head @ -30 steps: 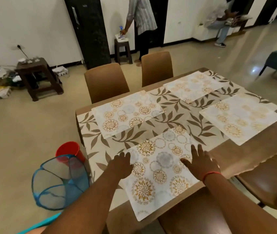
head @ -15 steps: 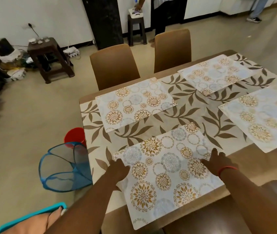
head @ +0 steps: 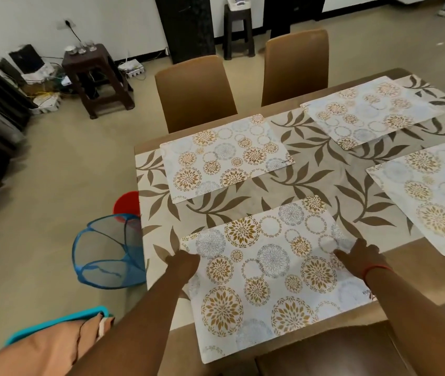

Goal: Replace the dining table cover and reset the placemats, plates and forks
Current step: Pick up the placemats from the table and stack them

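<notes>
Head view: your left hand (head: 184, 260) and right hand (head: 362, 255) rest on the nearest placemat (head: 267, 270), one at each side edge, as you square it on the leaf-print table cover (head: 319, 175). The right fingers lie fairly straight and spread flat on the mat. The left fingers look curled at the mat's edge, but you cannot tell from here whether they pinch the mat or only press it.

The near edge of this mat hangs past the table's front edge, over the chair below. That is the main risk: let go with the mat this far forward and it could tip or slide off, and a plate set on the overhang would have nothing under it. Pushing with uneven pressure could also skew the mat or drag and wrinkle the cover beneath.

Three more placemats lie on the cover: one across at the far left (head: 226, 156), one at the far right (head: 370, 109), one at the right edge of view (head: 430, 194), the last also running out to the cover's near edge. No plates or forks show on the table; in my judgement that step is yet to come.

A blue mesh basket (head: 107, 253) and a red bucket (head: 127, 203) stand on the floor just beside the table's left end, where a slipping mat might land.
</notes>
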